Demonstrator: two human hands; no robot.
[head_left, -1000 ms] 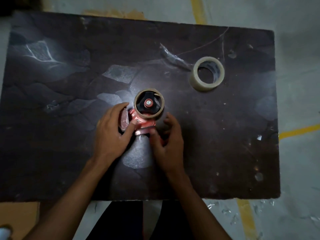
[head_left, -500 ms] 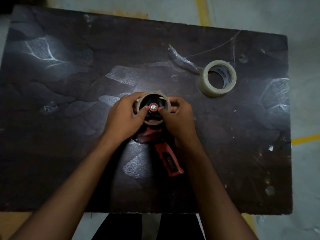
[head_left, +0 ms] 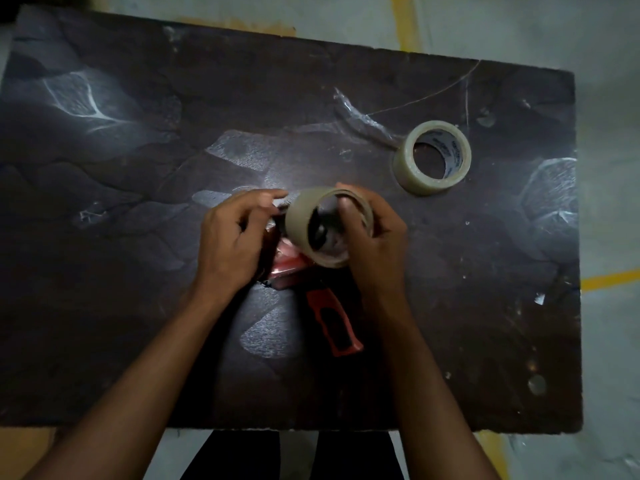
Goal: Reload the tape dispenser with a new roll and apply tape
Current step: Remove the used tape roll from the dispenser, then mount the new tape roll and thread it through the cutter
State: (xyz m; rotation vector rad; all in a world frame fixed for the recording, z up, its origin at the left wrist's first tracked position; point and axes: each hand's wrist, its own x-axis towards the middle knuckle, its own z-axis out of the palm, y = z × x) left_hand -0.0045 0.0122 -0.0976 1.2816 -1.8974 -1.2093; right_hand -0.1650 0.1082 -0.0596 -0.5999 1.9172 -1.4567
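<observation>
Pinched the spent cardboard core (head_left: 304, 223) by its rim with fingers (head_left: 346, 206) of the right hand (head_left: 377, 244), tilted just above the red dispenser (head_left: 332, 320) on the counter (head_left: 138, 306). Curled the left hand (head_left: 232, 244) over the dispenser's head, hold unclear. Judged light, stiff, crushable. Left the new roll (head_left: 408, 174) well apart.

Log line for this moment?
empty cardboard core: tilted, gripped by right hand; left hand: holds tape dispenser; new tape roll: on table

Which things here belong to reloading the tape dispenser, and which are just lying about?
Job in hand:
- empty cardboard core, gripped by the right hand
- red tape dispenser, left hand beside it
- new tape roll on the table

Lying about:
- crumpled clear tape scrap
- small white fleck
</observation>
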